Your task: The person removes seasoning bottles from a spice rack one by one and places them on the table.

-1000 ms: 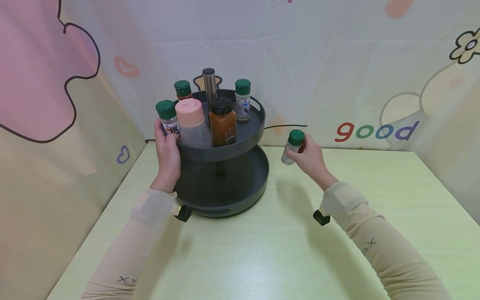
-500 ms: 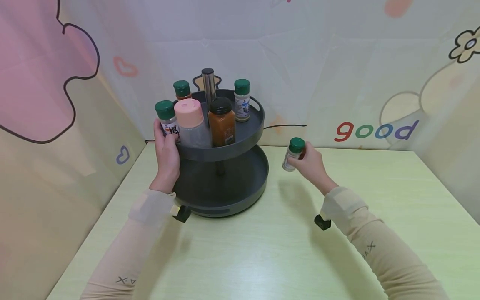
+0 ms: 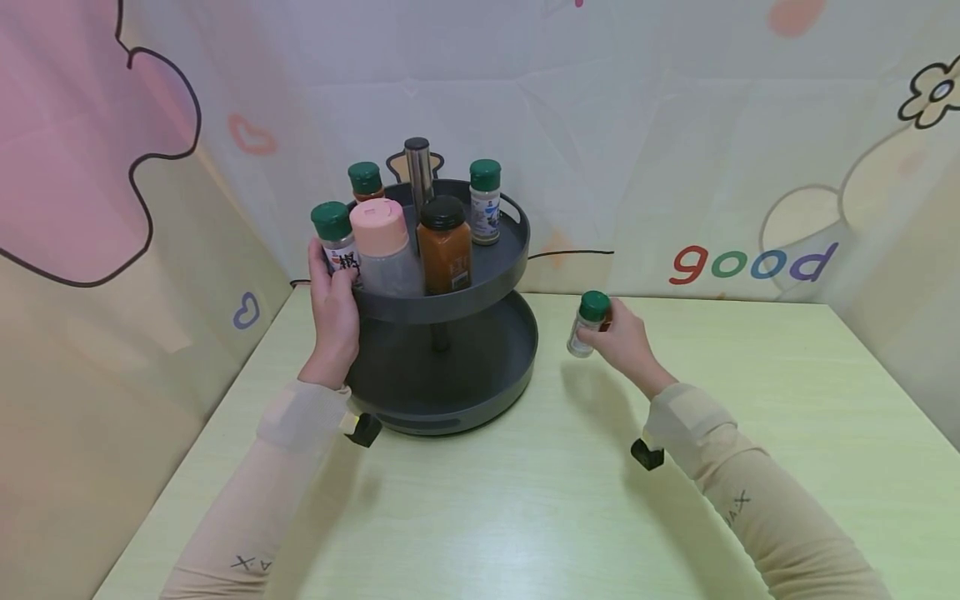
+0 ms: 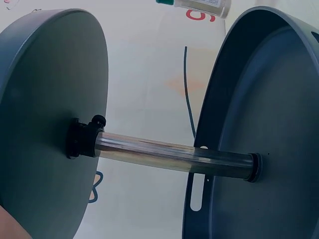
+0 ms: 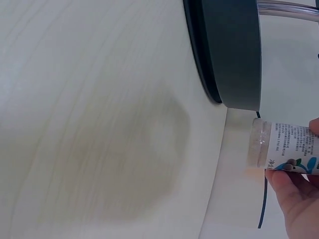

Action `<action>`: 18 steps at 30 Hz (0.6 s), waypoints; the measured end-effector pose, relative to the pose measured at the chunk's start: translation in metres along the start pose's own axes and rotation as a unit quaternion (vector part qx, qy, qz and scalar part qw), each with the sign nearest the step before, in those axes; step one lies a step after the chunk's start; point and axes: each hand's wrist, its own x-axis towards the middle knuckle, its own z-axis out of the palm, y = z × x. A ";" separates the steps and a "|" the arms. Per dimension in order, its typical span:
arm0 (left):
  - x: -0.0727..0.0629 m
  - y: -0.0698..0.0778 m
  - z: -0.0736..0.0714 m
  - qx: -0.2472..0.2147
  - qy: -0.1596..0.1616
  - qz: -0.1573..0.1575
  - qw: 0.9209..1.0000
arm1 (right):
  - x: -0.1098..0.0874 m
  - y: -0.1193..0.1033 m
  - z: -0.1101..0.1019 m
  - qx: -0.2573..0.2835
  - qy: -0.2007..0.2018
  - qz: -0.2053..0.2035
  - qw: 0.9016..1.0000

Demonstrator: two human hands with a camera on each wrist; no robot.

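Observation:
A two-tier dark grey turntable rack (image 3: pixel 450 421) stands on the table. My left hand (image 3: pixel 333 321) is at the left side of its upper tray, thumb across the label of a green-capped spice jar (image 3: pixel 335 242) and fingers along its outer side. Right of the rack, my right hand (image 3: pixel 626 343) grips a second green-capped spice jar (image 3: pixel 589 323), held nearly upright above the table. In the right wrist view, fingers and thumb pinch that jar's labelled body (image 5: pixel 291 147), its clear base exposed. The left wrist view shows little of the left hand (image 4: pixel 10 226) beneath the upper tray.
The upper tray also carries a pink-capped bottle (image 3: pixel 386 250), a black-capped orange-brown jar (image 3: pixel 446 250) and two green-capped jars, one at back right (image 3: pixel 485 204). A metal post (image 3: pixel 420 171) rises through the middle. A patterned cloth backdrop (image 3: pixel 600 167) hangs behind the table.
My right hand has lowered its spice jar toward the table on the rack's right. The left hand and the rack have stayed in place.

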 end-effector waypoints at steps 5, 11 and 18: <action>-0.011 0.017 0.003 0.004 -0.001 -0.007 1.000 | -0.002 0.005 0.002 -0.006 -0.005 0.003 1.000; -0.006 0.008 0.001 0.006 -0.002 -0.006 1.000 | -0.003 0.010 0.005 -0.009 -0.009 0.009 1.000; 0.002 -0.006 -0.001 0.009 0.001 -0.001 1.000 | -0.005 0.012 0.006 -0.004 -0.024 0.022 0.999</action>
